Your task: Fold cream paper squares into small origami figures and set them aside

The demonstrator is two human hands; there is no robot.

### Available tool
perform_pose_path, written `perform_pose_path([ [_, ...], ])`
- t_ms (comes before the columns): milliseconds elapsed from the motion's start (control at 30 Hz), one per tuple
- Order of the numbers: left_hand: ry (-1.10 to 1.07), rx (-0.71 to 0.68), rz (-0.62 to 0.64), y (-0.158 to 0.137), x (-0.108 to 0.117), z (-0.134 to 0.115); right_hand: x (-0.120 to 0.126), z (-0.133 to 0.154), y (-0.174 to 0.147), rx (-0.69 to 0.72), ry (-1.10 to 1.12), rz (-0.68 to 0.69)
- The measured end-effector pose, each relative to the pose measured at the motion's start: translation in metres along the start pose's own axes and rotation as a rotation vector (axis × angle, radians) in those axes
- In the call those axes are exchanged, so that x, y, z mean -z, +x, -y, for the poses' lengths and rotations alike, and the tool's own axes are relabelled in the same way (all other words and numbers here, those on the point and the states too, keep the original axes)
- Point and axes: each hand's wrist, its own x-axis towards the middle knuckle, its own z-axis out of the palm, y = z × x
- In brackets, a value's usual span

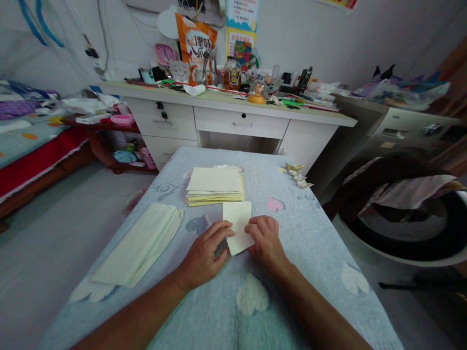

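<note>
A small pale-yellow sheet of paper (238, 214), longer than wide, lies between my hands over the cloth-covered table. My left hand (207, 250) has its fingers curled on the left edge of the sheet, thumb near the lower corner. On the other side, my right hand (267, 240) pinches the right edge, with its thumb hidden under the paper. The bottom of the sheet comes to an angled point. Just beyond it rests a stack of cream and yellow paper (214, 181). Left of my left hand lies a long bundle of folded pale paper (136, 245).
Several small folded paper pieces (299, 176) sit at the table's far right corner. A blue patterned cloth (299, 291) covers the table. Behind stands a cluttered white desk (241, 121) with drawers. To the right is a washing machine (397, 131), its door open with clothes hanging out.
</note>
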Motion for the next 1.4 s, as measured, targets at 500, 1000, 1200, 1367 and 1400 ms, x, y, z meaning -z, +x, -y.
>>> perform_pose_path([
  [500,0.022,0.077,0.013,0.002,0.002,0.006,-0.003,0.011,0.002,0.131,0.075,0.311],
  [1000,0.116,0.111,0.016,0.005,-0.001,0.017,0.004,0.004,-0.001,0.126,0.211,0.379],
  [1200,0.061,0.131,0.028,0.006,0.006,0.022,0.002,0.008,-0.002,0.121,0.209,0.369],
  [1367,0.039,0.107,0.091,0.007,0.012,0.023,0.002,0.015,-0.001,0.143,0.188,0.375],
  [1400,0.045,0.105,0.096,0.006,0.012,0.024,0.002,0.015,-0.001,0.144,0.180,0.376],
])
